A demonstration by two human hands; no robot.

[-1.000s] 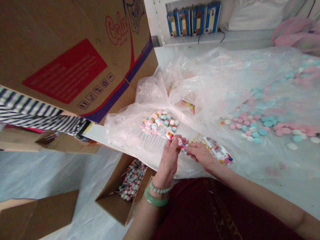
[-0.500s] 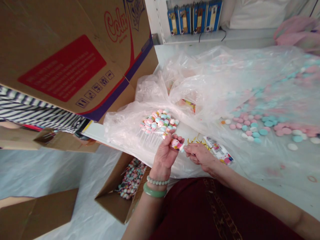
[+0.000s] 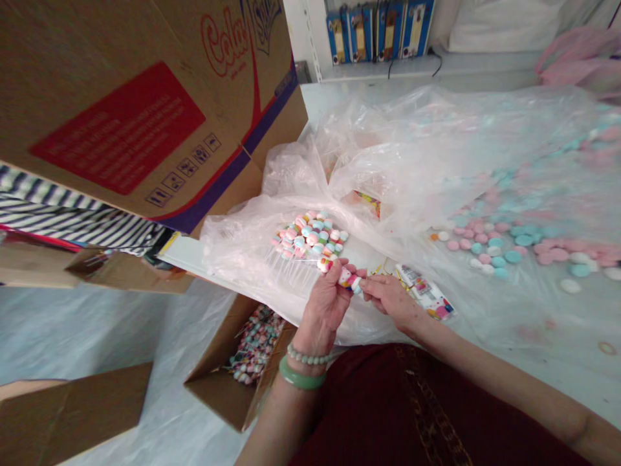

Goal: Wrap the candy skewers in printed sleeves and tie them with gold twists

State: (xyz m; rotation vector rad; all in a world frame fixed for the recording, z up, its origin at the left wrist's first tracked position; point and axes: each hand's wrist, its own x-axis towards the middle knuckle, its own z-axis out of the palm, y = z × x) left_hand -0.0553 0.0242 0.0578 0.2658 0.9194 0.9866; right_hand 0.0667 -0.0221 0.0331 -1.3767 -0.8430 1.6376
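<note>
My left hand (image 3: pixel 326 304) and my right hand (image 3: pixel 391 301) meet over a clear plastic bag (image 3: pixel 237 259). Both pinch a small pink-and-white lollipop (image 3: pixel 347 278) at their fingertips. Thin gold ties (image 3: pixel 383 268) lie just beyond my right fingers. Close to my left hand, a heap of pastel lollipops (image 3: pixel 308 236) rests on the plastic with their white sticks fanned toward me. A printed paper packet (image 3: pixel 424 291) lies to the right of my right hand.
An open cardboard box (image 3: pixel 213 391) of lollipops stands below my left wrist. A large carton (image 3: pixel 121 123) hangs into view at upper left, above a person's striped sleeve (image 3: pixel 72 223). Pink and blue discs (image 3: pixel 504 249) cover plastic sheeting at right. Blue packets (image 3: pixel 378 32) stand on a shelf.
My fingers have turned the lollipop slightly, and my left hand has shifted a little. The whole view has drifted slightly, with the carton rising in the frame.
</note>
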